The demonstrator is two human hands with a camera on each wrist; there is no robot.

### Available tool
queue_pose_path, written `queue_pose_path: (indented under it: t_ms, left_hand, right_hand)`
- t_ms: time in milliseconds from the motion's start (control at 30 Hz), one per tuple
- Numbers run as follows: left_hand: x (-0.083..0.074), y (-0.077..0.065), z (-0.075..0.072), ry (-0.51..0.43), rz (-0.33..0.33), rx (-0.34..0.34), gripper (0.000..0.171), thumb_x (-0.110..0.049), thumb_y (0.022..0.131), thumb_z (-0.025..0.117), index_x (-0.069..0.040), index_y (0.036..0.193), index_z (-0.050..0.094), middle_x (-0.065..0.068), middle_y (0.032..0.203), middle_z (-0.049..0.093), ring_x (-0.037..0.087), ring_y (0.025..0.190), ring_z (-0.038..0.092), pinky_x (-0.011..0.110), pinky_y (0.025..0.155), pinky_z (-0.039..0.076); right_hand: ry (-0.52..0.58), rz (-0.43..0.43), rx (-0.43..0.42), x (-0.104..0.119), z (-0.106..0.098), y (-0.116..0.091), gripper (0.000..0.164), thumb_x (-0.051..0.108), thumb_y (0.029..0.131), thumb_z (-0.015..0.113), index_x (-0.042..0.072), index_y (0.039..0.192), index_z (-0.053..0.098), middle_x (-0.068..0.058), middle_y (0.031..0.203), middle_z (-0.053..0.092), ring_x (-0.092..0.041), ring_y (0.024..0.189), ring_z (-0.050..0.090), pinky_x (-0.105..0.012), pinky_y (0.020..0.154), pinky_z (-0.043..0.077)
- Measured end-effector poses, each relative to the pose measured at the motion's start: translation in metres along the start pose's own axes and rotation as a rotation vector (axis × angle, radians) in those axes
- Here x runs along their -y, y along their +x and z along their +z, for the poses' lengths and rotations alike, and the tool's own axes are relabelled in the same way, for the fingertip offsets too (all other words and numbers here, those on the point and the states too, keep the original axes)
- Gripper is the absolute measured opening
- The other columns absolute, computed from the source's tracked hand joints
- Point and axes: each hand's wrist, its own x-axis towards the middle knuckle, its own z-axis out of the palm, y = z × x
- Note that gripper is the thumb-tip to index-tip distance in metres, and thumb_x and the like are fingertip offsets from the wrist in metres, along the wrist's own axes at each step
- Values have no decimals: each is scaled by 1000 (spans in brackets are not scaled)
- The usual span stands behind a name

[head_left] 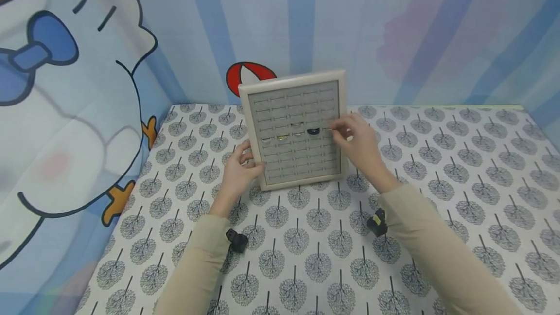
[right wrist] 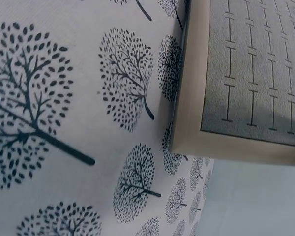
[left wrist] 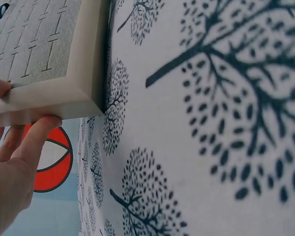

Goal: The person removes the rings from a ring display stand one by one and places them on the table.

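A ring display board [head_left: 297, 152] with a pale wooden frame and grey slotted padding stands tilted on the patterned cloth. My left hand [head_left: 238, 171] grips its left edge near the lower corner, thumb in front and fingers behind, as the left wrist view also shows. At the board's right side my right hand [head_left: 358, 142] pinches a small thin ring [head_left: 329, 129] against a slot; the fingertips hide most of it. A row of rings sits across the middle, among them a dark blue ring [head_left: 313, 131] and a gold-coloured ring [head_left: 282, 137]. The right wrist view shows the board's corner but not my hand.
A white cloth [head_left: 297, 242] printed with dark trees covers the table. Behind it hangs a blue striped backdrop [head_left: 350, 23] with a large cartoon bird on the left. A small black wrist device [head_left: 237, 240] sits at the left cuff, another [head_left: 377, 222] at the right.
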Motion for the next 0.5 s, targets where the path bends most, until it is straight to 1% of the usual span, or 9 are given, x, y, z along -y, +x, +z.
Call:
queue_pose_path:
  t_ms: [67, 167, 233, 333, 400, 500]
  left_hand:
    - [0, 0, 0, 9, 0, 6, 72, -5, 82, 64, -17, 146, 35, 13, 125, 60, 31, 115, 63, 34, 94, 56]
    - [1, 1, -2, 21, 0, 25, 70, -7, 83, 65, -17, 146, 34, 14, 125, 59, 31, 115, 62, 34, 95, 55]
    - [1, 1, -3, 28, -3, 42, 70, -8, 85, 65, -17, 146, 34, 14, 125, 59, 31, 116, 62, 35, 96, 55]
    - [2, 2, -6, 28, -10, 77, 69, -9, 86, 65, -19, 147, 32, 14, 127, 57, 31, 118, 60, 37, 97, 54]
    - [2, 1, -7, 29, -17, 100, 70, -10, 87, 66, -20, 147, 31, 13, 129, 56, 31, 120, 59, 38, 99, 53]
    - [2, 1, -9, 23, -20, 123, 71, -12, 88, 66, -20, 148, 29, 13, 132, 55, 30, 123, 57, 38, 101, 51]
  right_hand:
    - [13, 3, 14, -3, -3, 0, 14, -3, 86, 61, -3, 99, 65, -18, 101, 65, -28, 89, 63, -39, 76, 58]
    - [29, 41, 47, -7, -7, 0, 13, 0, 88, 61, -2, 100, 65, -18, 104, 66, -29, 93, 64, -41, 79, 57]
    - [42, 80, 70, -8, -10, -1, 14, 2, 89, 61, -2, 102, 64, -18, 106, 67, -31, 97, 65, -42, 83, 57]
    - [60, 167, 79, -13, -16, 0, 17, 7, 91, 60, 0, 106, 63, -18, 110, 67, -30, 99, 64, -42, 87, 56]
    - [89, 242, 76, -15, -21, -1, 21, 12, 93, 59, 1, 110, 62, -16, 113, 67, -23, 99, 64, -38, 90, 55]
    - [142, 346, 60, -20, -30, -2, 28, 22, 94, 59, 4, 116, 60, -13, 117, 66, -7, 95, 61, -27, 90, 54]
